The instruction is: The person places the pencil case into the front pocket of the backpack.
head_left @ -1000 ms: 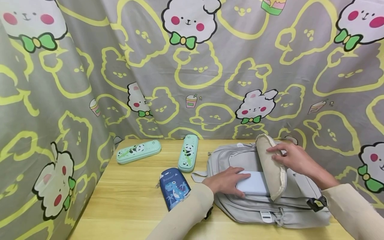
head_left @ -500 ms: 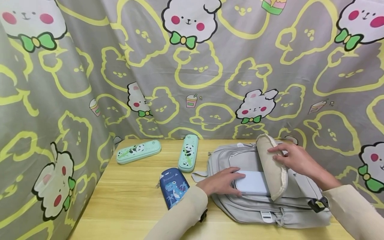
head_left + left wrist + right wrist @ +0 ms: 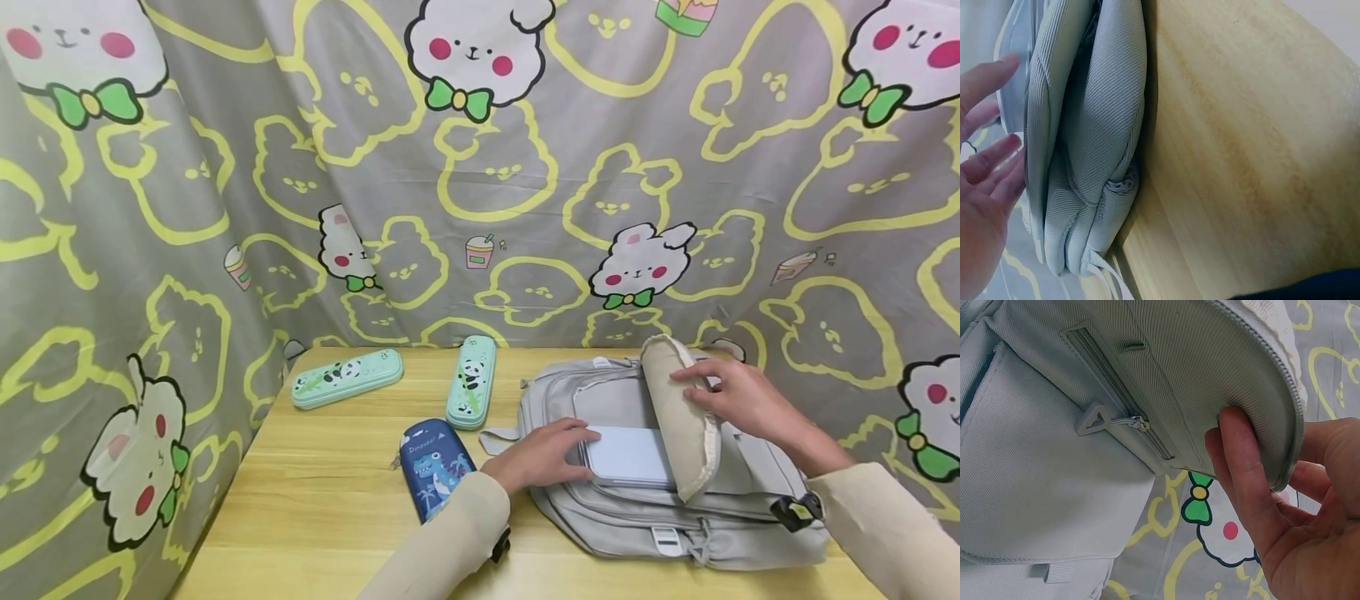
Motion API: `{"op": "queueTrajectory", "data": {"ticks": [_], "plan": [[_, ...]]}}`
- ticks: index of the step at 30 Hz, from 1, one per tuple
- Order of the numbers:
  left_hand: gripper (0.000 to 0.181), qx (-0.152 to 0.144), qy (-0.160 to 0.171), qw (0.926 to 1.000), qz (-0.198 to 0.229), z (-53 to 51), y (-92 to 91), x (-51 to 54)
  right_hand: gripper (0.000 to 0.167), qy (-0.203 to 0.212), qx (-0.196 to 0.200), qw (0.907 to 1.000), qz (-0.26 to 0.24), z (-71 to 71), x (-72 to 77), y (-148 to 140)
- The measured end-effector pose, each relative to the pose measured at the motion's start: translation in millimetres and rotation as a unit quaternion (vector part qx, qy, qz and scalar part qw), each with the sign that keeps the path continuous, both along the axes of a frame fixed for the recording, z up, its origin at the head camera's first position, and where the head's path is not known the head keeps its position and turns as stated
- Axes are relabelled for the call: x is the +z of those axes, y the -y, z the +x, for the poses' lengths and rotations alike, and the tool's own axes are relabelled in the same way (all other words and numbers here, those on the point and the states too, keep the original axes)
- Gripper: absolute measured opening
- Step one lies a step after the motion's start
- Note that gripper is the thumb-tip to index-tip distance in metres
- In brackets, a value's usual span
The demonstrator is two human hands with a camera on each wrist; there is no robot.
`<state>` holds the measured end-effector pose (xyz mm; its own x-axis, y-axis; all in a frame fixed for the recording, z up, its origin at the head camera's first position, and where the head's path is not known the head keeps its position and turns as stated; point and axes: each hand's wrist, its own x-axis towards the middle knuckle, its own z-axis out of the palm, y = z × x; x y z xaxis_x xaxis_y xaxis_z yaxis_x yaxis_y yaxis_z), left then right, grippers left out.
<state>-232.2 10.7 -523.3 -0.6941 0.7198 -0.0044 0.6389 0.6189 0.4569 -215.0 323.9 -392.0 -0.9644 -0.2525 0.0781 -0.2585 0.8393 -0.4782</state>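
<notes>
A grey backpack lies on the wooden table, its front panel folded back toward the right. My right hand pinches the edge of that flap; in the right wrist view the fingers of the right hand curl round the zippered edge. A flat pale-blue item lies in the opening, its right end under the flap. At its left end is my left hand, fingers spread and relaxed. In the left wrist view the left hand has its fingertips by the bag's opening.
A dark-blue dinosaur case lies just left of the backpack, partly behind my left sleeve. Two mint panda cases lie near the table's back edge, one of them nearer the bag. A patterned curtain hangs behind the table.
My left hand has slid left across the pale-blue item to its left end, so more of the item shows. My right hand still holds the flap in nearly the same place.
</notes>
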Motion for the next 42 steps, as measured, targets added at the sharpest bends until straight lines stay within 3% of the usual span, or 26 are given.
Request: {"op": "queueTrajectory", "data": {"ticks": [11, 28, 42], "plan": [[0.060, 0.008, -0.018, 0.9998, 0.006, 1.7, -3.6, -0.5, 0.028, 0.001, -0.002, 1.0000, 0.002, -0.4, -0.3, 1.8], [0.058, 0.005, -0.101, 0.9949, -0.003, 7.1, -44.6, -3.5, 0.029, 0.008, -0.006, 0.9999, -0.007, 1.0, 1.9, 2.9], [0.057, 0.013, -0.114, 0.9933, -0.006, 12.9, -64.9, -3.7, 0.028, 0.003, -0.005, 1.0000, -0.002, 0.9, 1.7, 2.1]]}}
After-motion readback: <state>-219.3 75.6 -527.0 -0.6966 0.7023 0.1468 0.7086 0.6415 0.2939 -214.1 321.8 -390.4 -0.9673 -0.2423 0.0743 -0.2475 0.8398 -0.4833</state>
